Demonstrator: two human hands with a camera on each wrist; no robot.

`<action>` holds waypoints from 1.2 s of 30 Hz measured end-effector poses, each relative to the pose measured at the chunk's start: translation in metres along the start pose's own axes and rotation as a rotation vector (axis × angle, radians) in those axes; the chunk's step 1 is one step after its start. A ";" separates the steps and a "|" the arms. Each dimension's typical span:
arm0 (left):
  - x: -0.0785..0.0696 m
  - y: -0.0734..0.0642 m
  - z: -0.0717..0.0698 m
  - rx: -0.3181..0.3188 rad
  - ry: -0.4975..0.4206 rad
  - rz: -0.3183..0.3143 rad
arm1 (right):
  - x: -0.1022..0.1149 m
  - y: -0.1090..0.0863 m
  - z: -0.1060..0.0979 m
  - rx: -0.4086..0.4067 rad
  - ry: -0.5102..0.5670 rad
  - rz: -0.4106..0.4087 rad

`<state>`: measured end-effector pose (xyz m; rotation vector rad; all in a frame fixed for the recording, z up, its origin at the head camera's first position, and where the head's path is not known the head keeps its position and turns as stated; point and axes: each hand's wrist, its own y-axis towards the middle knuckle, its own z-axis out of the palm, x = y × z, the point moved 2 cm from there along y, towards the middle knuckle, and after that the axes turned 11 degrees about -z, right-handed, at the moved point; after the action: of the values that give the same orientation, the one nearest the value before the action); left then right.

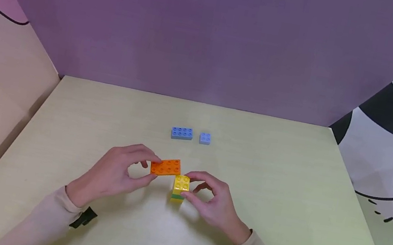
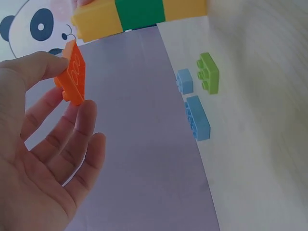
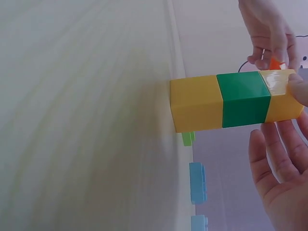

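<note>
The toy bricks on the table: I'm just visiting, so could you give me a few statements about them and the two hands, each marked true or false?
1. The left hand holds an orange brick. True.
2. The right hand holds nothing. False: it grips the yellow top brick of a stack.
3. The stack's middle brick is green. True.
4. The longer blue brick is joined to the stack. False: it lies on the table, apart from the stack.
5. A smaller blue brick lies beside the longer one. True.

Purp. wall point(image 1: 211, 34) (panda pic point(image 2: 54, 33) adj.)
</note>
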<state>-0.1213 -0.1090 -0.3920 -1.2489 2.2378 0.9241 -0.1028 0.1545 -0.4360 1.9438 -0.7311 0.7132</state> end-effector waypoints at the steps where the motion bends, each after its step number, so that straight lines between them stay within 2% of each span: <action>1: -0.002 0.000 0.000 0.003 -0.011 0.004 | 0.000 0.000 0.000 0.001 0.001 0.005; 5: -0.008 0.000 0.003 0.035 -0.024 0.032 | 0.001 0.001 -0.001 -0.002 0.011 -0.003; 13: -0.016 0.000 0.010 0.062 0.064 0.096 | -0.001 0.001 -0.001 0.001 0.035 -0.007; 20: -0.018 -0.001 0.016 0.142 0.110 0.099 | -0.001 0.001 -0.002 0.040 0.029 0.017; 27: -0.019 0.000 0.017 0.175 0.116 0.116 | -0.003 0.001 -0.001 0.056 0.037 0.026; 36: -0.017 0.002 0.017 0.229 0.109 0.086 | -0.005 0.001 -0.002 0.071 0.028 0.041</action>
<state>-0.1135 -0.0863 -0.3920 -1.1304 2.4193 0.6198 -0.1070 0.1565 -0.4384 1.9846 -0.7392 0.7992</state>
